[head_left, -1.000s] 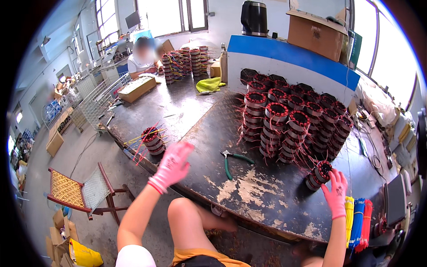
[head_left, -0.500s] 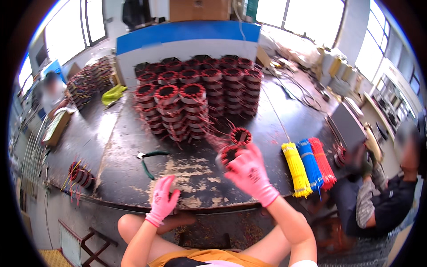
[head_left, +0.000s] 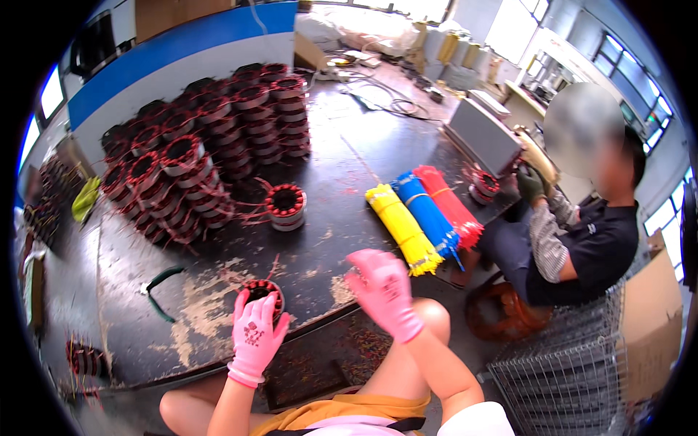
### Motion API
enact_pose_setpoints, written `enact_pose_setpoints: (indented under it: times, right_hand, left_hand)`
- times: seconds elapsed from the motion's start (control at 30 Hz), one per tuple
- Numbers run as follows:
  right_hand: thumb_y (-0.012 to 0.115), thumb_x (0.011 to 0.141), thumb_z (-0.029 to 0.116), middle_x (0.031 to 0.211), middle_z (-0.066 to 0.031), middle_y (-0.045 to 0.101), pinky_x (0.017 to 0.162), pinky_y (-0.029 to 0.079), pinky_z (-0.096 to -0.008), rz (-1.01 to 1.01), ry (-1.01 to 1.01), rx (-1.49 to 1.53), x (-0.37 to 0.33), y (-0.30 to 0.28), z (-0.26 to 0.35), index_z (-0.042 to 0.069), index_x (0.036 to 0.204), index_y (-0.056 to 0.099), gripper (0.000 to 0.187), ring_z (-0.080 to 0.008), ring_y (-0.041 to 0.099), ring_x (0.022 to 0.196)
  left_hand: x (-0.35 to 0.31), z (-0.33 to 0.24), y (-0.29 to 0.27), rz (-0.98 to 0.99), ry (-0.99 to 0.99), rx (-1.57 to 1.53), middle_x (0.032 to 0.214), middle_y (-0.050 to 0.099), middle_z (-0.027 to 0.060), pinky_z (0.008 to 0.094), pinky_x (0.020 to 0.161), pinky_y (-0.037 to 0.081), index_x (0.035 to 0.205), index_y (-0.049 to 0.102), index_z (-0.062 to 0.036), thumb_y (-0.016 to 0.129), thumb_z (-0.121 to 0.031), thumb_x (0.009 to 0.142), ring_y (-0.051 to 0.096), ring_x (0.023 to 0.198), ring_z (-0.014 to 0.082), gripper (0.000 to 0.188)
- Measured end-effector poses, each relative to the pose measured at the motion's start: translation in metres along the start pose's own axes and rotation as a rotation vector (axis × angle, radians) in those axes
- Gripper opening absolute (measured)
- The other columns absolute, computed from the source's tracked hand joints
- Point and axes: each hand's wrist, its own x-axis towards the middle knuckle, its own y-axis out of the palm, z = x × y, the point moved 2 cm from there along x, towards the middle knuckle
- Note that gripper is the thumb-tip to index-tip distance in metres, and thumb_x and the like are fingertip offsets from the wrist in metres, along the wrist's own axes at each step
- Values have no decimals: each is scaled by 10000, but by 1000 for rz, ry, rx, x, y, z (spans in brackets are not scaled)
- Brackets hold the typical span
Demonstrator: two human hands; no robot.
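Both hands wear pink gloves. My left hand (head_left: 256, 336) grips a motor stator (head_left: 279, 288) near the table's front edge, fingers over its near side. That stator is a short metal ring with red windings and loose red leads; the glove covers part of it. My right hand (head_left: 385, 291) is off to the right, fingers bent and apart, holding nothing. It is nearest the yellow bundle of tubes or wires (head_left: 403, 229), with a blue bundle (head_left: 427, 211) and a red bundle (head_left: 449, 203) alongside. Another stator (head_left: 286, 208) stands alone farther back.
Tall stacks of stators (head_left: 196, 152) fill the back left by a blue-and-white panel (head_left: 189, 54). Green-handled cutters (head_left: 156, 291) lie left of my hand. At right sits a co-worker (head_left: 582, 232) beside a grey box (head_left: 483, 136) and a wire cage (head_left: 560, 363).
The view has turned right. My right hand has let go of the stator and moved right; a stator is now in my left hand, which was holding nothing before.
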Motion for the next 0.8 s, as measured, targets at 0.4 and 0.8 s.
enact_pose_setpoints:
  times: [0.4,0.8]
  right_hand:
    - [737,865,322,830,-106,708,712,539,-425,70,547,-380,-32,-66,-133,93,833,662,243,-301,706,795]
    - [728,860,195,829,-92,667,710,521,-424,-14,603,-131,-48,-90,-121,87,886,627,150,-289,677,797]
  left_hand:
    - [1,-7,-20,102,89,-144,1045,655,97,535,1166,359,1180,601,-75,758,-85,768,612,1044,313,441]
    - [-3,-13,-9,-5,-7,22,1164,647,90,478,1091,427,1225,628,-105,781,-180,799,606,1101,327,459]
